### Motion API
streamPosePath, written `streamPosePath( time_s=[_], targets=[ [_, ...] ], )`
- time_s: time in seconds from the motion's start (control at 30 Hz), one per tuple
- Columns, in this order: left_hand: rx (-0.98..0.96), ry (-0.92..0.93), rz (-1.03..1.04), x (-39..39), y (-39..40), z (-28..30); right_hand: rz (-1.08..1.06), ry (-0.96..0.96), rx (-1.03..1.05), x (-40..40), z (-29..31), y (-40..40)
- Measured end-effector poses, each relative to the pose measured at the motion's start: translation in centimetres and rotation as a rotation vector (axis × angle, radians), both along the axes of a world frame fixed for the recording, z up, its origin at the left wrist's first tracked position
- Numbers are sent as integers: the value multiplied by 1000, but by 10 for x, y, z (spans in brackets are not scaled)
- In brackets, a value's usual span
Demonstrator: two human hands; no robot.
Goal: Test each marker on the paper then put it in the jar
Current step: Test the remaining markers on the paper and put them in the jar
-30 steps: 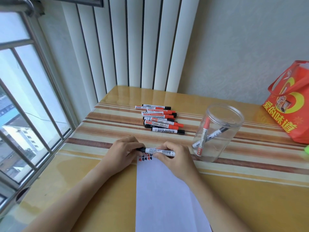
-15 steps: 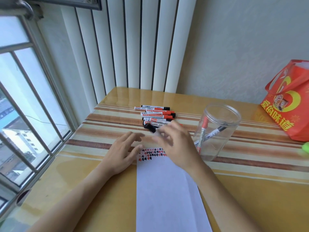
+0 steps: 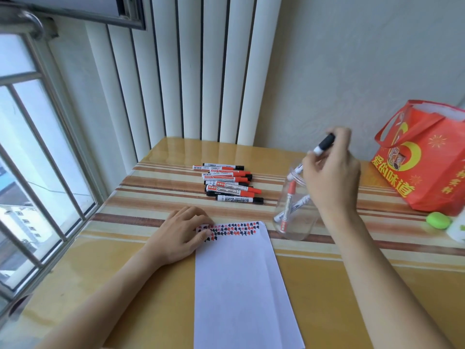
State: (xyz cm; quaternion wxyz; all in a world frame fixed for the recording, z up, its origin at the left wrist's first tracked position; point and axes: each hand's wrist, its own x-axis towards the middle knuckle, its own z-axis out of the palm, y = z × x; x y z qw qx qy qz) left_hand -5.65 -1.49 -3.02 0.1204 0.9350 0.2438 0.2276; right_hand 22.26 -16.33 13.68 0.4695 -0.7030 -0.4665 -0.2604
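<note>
Head view: I see my right hand point(image 3: 329, 177) raised over the mouth of the clear jar point(image 3: 293, 222), fingers pinching a black-capped marker point(image 3: 324, 144) tilted above the rim. The jar stands on the bench point(image 3: 352, 285) just right of the paper point(image 3: 239, 285) and holds a red marker point(image 3: 289, 205) and a black one. My left hand point(image 3: 181, 235) lies flat, fingers relaxed, on the paper's marked top left corner. A heap of markers point(image 3: 229, 183) lies beyond the paper. A red bag point(image 3: 427, 167) stands far right.
</note>
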Motion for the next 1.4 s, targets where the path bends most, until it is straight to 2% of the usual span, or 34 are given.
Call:
streamPosePath(
  time_s=[0.1, 0.23, 0.4, 0.5, 0.57, 0.67, 0.73, 0.83, 0.93, 1.0, 1.07, 1.17, 1.4],
  targets=[
    [2, -1, 7, 0, 0, 0, -73, 11, -298, 1, -13, 9],
    [5, 13, 9, 1, 0, 0, -169, -107, -415, 0, -17, 12],
    [-1, 15, 6, 1, 0, 0, -204, -83, -710, 3, -11, 16],
    [-7, 12, 5, 1, 0, 1, -202, -70, -679, 0, -11, 16],
    [-8, 5, 6, 1, -1, 1, -172, -92, -467, -3, -15, 14],
    [-5, 2, 6, 1, 0, 0, -88, -281, -27, -17, -21, 13],
    [-8, -1, 7, 1, 1, 0, 107, -350, 43, -33, -31, 22],
    [-9, -8, 10, 1, 1, 0, 338, -273, -262, -52, -64, 43],
    [-15, -17, 12, 1, 1, 0, 258, -125, -601, -56, -103, 61],
    [-22, -23, 16, 1, 0, 0, 132, -20, -718, -56, -118, 65],
    [-27, -29, 17, 1, -1, 1, 24, 33, -775, -55, -126, 67],
    [-28, -35, 13, 1, 1, 1, -43, -4, -798, -56, -131, 70],
    [19, -33, 3, 0, 2, -2, 7, -110, -820, -54, -132, 58]
  ],
)
